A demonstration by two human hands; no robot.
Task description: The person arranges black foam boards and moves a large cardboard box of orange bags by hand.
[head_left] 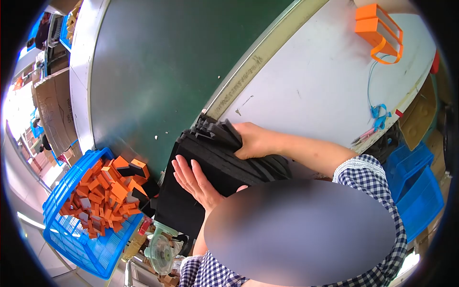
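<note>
A thick stack of black foam-like sheets point(179, 196) lies at the edge of the green surface, its cut strips fanned out along the top. My left hand point(198, 184) rests flat against the stack's broad face, fingers stretched out and thumb apart. Reaching in from the right, my right hand point(253, 141) is closed around the black strips point(217, 131) at the upper end. Its fingertips are partly hidden behind them. A blurred oval covers the lower middle of the view and hides part of the stack's near end.
A blue plastic basket point(88, 253) holds many orange pieces point(103, 191) at left. The green surface point(158, 62) borders a white tabletop point(306, 86). Orange boxes point(375, 28) and blue-handled scissors point(380, 117) lie on the right. Blue bins point(416, 191) and a fan point(160, 253) stand lower down.
</note>
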